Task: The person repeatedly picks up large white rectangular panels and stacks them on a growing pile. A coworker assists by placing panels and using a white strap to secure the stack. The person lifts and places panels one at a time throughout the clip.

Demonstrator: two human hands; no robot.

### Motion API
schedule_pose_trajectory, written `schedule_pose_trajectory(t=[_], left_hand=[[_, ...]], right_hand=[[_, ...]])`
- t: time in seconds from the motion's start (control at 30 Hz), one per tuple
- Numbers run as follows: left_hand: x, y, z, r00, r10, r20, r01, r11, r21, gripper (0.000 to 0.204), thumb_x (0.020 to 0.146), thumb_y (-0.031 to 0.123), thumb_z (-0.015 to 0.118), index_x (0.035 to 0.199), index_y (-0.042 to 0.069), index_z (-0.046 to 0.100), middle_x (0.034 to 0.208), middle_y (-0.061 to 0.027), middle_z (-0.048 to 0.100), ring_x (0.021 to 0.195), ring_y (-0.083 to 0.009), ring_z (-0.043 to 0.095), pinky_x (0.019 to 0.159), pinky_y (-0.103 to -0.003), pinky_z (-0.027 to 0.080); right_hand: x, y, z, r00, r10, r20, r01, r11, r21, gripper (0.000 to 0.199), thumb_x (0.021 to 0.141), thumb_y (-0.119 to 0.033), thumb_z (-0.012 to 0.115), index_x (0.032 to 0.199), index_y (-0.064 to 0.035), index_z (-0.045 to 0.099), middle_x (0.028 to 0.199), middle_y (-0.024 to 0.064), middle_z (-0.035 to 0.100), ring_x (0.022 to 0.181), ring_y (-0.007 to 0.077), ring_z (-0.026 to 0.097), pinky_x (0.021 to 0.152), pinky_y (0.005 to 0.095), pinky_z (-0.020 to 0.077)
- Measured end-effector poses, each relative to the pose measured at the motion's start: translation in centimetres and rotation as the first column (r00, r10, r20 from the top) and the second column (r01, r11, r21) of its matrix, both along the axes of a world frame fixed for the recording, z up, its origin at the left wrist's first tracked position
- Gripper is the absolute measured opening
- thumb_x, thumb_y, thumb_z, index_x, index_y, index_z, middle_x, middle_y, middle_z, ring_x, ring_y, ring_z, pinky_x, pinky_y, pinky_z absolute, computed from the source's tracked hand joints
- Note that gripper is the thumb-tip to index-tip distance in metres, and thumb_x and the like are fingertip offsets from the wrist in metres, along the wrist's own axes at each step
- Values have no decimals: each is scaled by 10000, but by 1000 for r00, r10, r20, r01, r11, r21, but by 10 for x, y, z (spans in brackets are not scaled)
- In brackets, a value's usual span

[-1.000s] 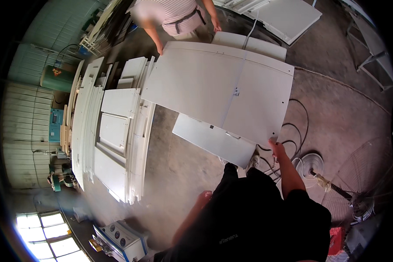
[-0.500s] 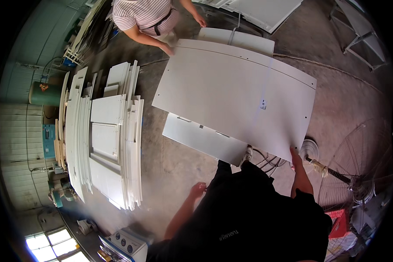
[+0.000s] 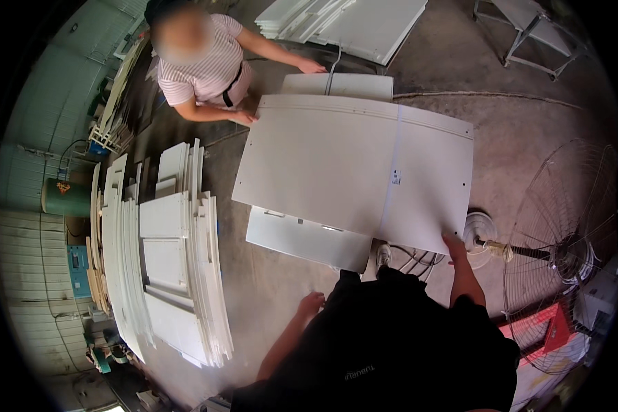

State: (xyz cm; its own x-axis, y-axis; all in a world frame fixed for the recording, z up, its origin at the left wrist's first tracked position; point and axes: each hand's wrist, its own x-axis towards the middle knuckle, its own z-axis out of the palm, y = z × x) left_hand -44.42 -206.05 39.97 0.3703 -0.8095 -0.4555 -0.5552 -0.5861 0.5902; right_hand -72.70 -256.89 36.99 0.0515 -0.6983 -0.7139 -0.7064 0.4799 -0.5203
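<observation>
A large white panel (image 3: 323,161) with small holes along its edges and a small label lies across the middle. My right hand (image 3: 454,247) grips its near right corner, the fingers partly hidden by the edge. My left hand (image 3: 312,304) hangs low beside my body, loosely curled, apart from the panel and with nothing visible in it. Under the big panel, a pale slotted board (image 3: 305,240) sticks out on the near side and another pale board (image 3: 340,86) on the far side. A co-worker's hand (image 3: 243,117) touches the panel's far left corner; their other hand reaches toward the far board.
Stacks of white panels (image 3: 163,257) stand at the left. A wire-cage fan (image 3: 563,257) and its round base (image 3: 479,230) are to my right. A hose (image 3: 419,259) lies near my shoe. More white panels (image 3: 364,27) and a metal frame (image 3: 529,41) are at the back.
The view has tilted upward and the scene sits lower in it. The co-worker's far hand has come nearer the far board. My right hand stays on the panel corner.
</observation>
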Motion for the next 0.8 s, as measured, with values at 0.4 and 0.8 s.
schedule_pose_trajectory(t=[0.4,0.8], left_hand=[[-36,13,12,973,221,-58,-223,975,-21,154,774,223,505,776,77,556,856,-159,579,851,-352,569,706,-423,474],[-66,68,-86,809,397,-434,-439,899,4,386,876,407,422,816,80,618,837,-176,611,831,-358,585,733,-435,456]], right_hand=[[-14,-32,-24,990,34,136,-19,994,-107,676,670,-377,767,1189,-41,494,1053,138,618,919,255,610,730,369,500],[-30,-14,-66,957,200,210,-120,932,-342,453,747,-303,678,1055,21,606,1037,156,637,930,247,608,773,373,469]])
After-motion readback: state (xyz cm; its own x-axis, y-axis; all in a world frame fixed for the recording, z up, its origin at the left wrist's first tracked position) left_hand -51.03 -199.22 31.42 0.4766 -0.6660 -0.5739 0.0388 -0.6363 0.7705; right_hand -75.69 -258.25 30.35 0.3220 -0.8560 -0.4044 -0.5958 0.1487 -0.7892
